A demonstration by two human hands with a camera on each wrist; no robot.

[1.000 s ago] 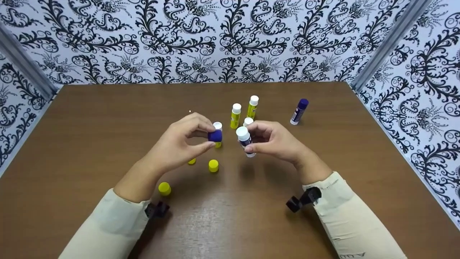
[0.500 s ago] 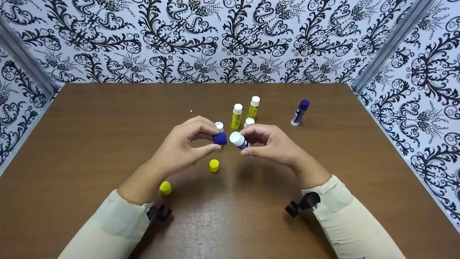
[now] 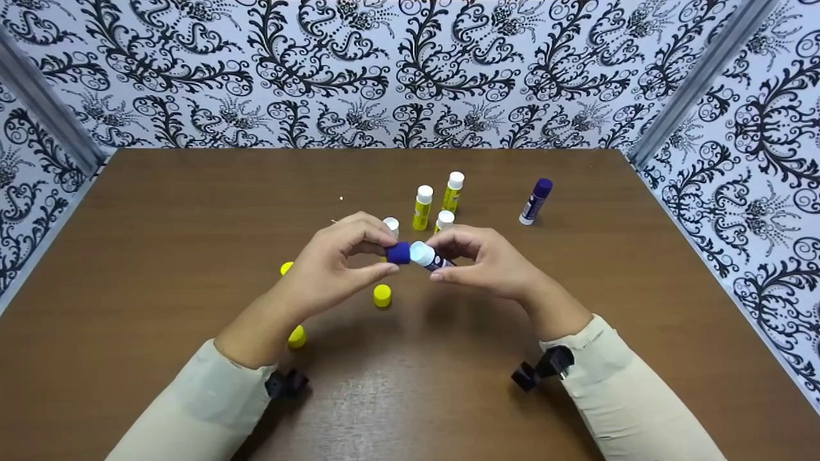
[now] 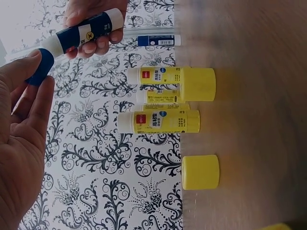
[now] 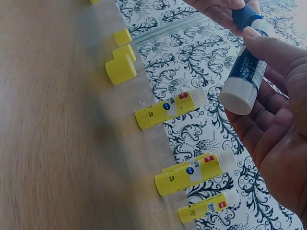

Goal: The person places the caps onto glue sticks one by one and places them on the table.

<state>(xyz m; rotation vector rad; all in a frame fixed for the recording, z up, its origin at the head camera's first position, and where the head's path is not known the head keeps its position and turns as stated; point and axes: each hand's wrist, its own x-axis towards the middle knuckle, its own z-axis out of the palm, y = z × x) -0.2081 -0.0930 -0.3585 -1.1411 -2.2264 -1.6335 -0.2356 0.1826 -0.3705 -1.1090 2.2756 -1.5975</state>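
My left hand (image 3: 339,262) pinches a dark blue glue stick cap (image 3: 398,253) between thumb and fingers. Opposite it, my right hand (image 3: 483,261) grips a blue-and-white glue stick (image 3: 430,256), tilted with its white top toward the left. In the left wrist view the cap (image 4: 42,66) meets the white top end of the glue stick (image 4: 88,32). Both are held above the table. The right wrist view shows the glue stick's white base (image 5: 238,96) below my right thumb.
Several yellow glue sticks with white tops, one of them here (image 3: 422,208), stand upright behind the hands. A blue-capped glue stick (image 3: 535,202) stands at the back right. Yellow caps, such as this cap (image 3: 382,296), lie on the brown table (image 3: 410,410). Patterned walls enclose the back and sides.
The hands have come together: the blue cap has moved right to the glue stick's white top. My right hand has tilted the glue stick from nearly upright toward the left.
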